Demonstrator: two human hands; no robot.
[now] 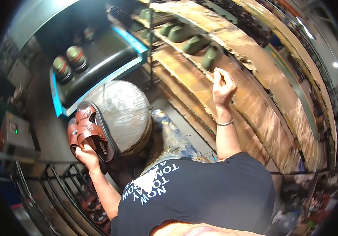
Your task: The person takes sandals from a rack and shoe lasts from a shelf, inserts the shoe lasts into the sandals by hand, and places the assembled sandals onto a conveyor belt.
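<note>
A pair of brown strap sandals (92,128) with dark soles is in my left hand (86,154), whose fingers are wrapped round them near the heel end. The sandals are beside the left edge of a round stool or drum top (118,112) with a worn silvery cover. My right hand (223,87), with a bracelet at the wrist, is raised beside the wooden shelves, fingers curled together. Anything between its fingertips is too small to make out. Just above it on a shelf lies a green shoe form (209,58), with another green form (196,44) near it.
A black conveyor belt (106,55) with blue edges carries green forms with straps (76,57) at the upper left. Long wooden shelves (251,106) run along the right. A black metal rack (55,188) holding sandals stands at the lower left, near a grey control box (15,131).
</note>
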